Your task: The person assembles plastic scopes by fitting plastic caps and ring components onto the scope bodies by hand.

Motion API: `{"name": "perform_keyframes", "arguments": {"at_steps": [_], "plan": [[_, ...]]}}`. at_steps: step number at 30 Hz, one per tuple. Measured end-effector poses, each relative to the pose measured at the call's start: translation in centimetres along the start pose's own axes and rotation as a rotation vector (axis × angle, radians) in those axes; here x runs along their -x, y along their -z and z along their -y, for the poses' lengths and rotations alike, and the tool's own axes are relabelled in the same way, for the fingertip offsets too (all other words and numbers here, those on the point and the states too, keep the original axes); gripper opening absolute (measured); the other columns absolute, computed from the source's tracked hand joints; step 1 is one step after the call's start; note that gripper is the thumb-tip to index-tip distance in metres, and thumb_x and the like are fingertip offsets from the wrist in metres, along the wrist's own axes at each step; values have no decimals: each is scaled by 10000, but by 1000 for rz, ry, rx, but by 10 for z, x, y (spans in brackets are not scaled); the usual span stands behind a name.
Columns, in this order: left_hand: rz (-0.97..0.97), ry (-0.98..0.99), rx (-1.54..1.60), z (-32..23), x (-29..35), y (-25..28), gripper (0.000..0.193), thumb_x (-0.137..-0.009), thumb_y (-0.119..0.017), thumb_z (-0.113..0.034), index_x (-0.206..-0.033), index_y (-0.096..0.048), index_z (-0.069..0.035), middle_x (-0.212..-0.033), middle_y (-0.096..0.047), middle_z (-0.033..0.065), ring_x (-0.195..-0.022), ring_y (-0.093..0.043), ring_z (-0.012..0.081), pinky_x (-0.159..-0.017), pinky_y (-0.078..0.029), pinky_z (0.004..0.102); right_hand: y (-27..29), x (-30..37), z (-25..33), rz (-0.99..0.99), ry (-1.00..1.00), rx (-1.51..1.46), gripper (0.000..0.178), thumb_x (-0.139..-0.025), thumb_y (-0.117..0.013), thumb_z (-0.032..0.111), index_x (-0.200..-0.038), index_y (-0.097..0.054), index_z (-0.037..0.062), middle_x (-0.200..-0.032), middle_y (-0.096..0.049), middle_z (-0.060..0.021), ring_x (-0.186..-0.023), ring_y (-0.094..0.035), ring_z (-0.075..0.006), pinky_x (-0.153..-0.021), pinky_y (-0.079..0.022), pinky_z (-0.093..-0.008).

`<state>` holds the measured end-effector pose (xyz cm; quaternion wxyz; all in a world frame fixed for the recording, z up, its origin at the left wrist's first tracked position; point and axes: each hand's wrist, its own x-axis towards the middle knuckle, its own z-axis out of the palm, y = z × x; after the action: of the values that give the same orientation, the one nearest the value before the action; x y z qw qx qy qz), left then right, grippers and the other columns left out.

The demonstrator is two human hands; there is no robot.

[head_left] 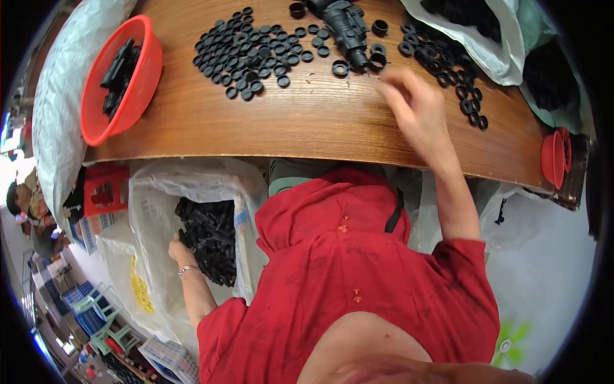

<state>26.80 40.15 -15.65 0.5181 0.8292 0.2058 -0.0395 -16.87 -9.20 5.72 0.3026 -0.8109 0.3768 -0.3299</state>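
Note:
My right hand (419, 109) is over the wooden table (288, 128), its thumb and forefinger drawn together. Whatever lies between those fingertips is too small to make out. Close by their left are black plastic rings (340, 68) and a pile of black tubular plastic parts (348, 32). Down at the left, my left hand (181, 251) reaches into a box lined with a clear plastic bag (150, 192). It touches the edge of a heap of small black plastic pieces (214, 240); its fingers are partly hidden there.
Many round black caps (256, 57) cover the table's left middle. More black rings (473, 105) lie at the right, beside a white sack (505, 57). A red bowl (137, 96) with black parts stands at the table's left edge. Yellow pieces (141, 288) show through plastic below.

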Motion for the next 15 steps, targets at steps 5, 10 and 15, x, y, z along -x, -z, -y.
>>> {"name": "perform_keyframes", "arguments": {"at_steps": [5, 10, 15], "plan": [[457, -525, -189, -85, 114, -114, 239, -798, -735, -53, -1016, -680, 28, -874, -673, 43, -807, -612, 127, -766, -505, 246, -34, -53, -26, -91, 232, 742, 356, -825, -704, 320, -919, -655, -19, -891, -638, -159, -725, -665, -286, -649, -543, -379], [788, -1337, -102, -176, 271, -145, 176, -769, -752, -29, -923, -670, -8, -856, -679, 118, -771, -653, 242, -723, -511, 303, -27, -60, -22, 45, 55, 713, 332, -820, -677, 299, -902, -658, -23, -864, -630, -153, -736, -670, -291, -643, -554, -402], [965, -1640, 90, -219, 338, -169, 288, -695, -796, -41, -954, -672, -11, -959, -681, 133, -868, -661, 288, -766, -525, 344, 5, -56, -27, -217, -116, 68, 268, -888, -669, 230, -990, -647, -17, -855, -696, -114, -699, -677, -157, -618, -530, -263]]}}
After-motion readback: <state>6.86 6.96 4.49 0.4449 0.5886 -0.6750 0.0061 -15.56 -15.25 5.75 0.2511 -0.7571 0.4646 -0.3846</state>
